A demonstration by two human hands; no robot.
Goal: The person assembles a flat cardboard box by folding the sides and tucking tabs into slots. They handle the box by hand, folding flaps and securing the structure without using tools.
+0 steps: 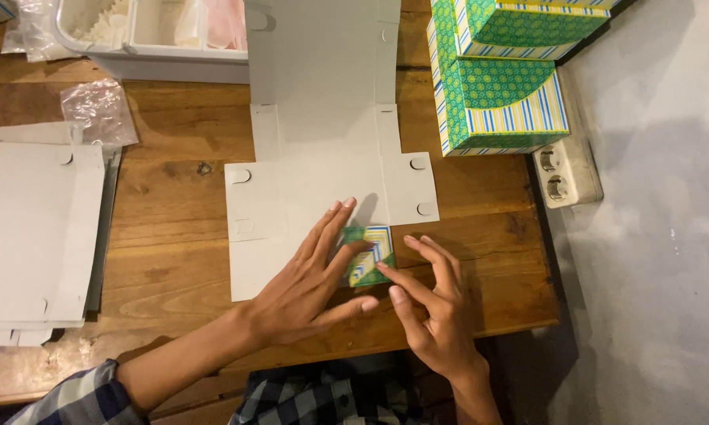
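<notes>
A flat, unfolded grey cardboard box blank (323,149) lies plain side up on the wooden table (173,212). Its near right flap (370,253) is folded up, showing a green, blue and yellow printed side. My left hand (311,279) lies flat on the blank with fingers spread, touching the flap's left edge. My right hand (433,303) pinches the flap's lower right corner between thumb and forefinger.
A stack of flat grey blanks (32,236) lies at the left. Finished green patterned boxes (500,79) are stacked at the back right. A white plastic tray (158,35) and crumpled clear plastic (99,110) sit at the back left. A wall socket (563,173) is beside the table's right edge.
</notes>
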